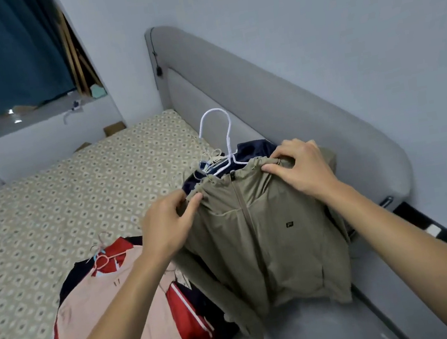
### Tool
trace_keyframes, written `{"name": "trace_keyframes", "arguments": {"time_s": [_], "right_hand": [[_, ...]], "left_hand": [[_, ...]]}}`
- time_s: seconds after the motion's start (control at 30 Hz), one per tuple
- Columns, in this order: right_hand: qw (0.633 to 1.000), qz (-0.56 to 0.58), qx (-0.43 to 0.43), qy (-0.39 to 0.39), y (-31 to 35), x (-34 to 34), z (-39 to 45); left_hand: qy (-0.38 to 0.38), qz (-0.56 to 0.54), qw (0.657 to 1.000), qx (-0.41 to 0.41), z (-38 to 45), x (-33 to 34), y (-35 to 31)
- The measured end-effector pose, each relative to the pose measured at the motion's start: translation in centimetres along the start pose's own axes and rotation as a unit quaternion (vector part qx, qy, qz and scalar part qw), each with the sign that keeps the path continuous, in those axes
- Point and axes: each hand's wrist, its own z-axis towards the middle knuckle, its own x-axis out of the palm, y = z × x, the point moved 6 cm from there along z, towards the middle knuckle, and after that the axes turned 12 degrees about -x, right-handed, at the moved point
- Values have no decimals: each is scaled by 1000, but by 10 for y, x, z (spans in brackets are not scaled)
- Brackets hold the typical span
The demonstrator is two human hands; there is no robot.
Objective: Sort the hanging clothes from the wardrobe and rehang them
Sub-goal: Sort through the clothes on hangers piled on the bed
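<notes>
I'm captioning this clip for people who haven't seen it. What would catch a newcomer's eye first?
Most striking is the olive zip jacket at centre, gripped at its shoulders by the left hand and right hand. A white hanger pokes up behind its collar, over a navy garment. To the lower left, a pile of pink and red clothes lies on the patterned bed.

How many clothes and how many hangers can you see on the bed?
Clothes: 4 (olive-green zip jacket, dark navy garment, pale pink garment, red garment with white stripe)
Hangers: 3 (white plastic hanger, cream hanger, pink hanger)
Total: 7
</notes>
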Motion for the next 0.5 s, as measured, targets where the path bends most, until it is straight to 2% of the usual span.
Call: {"name": "trace_keyframes", "arguments": {"time_s": [0.3, 0.5], "right_hand": [[997, -2, 22, 76, -76, 64, 73], [996, -6, 21, 85, -127, 99, 149]], "left_hand": [[47, -23, 997, -60, 97, 70, 31], [18, -42, 997, -58, 171, 94, 34]]}}
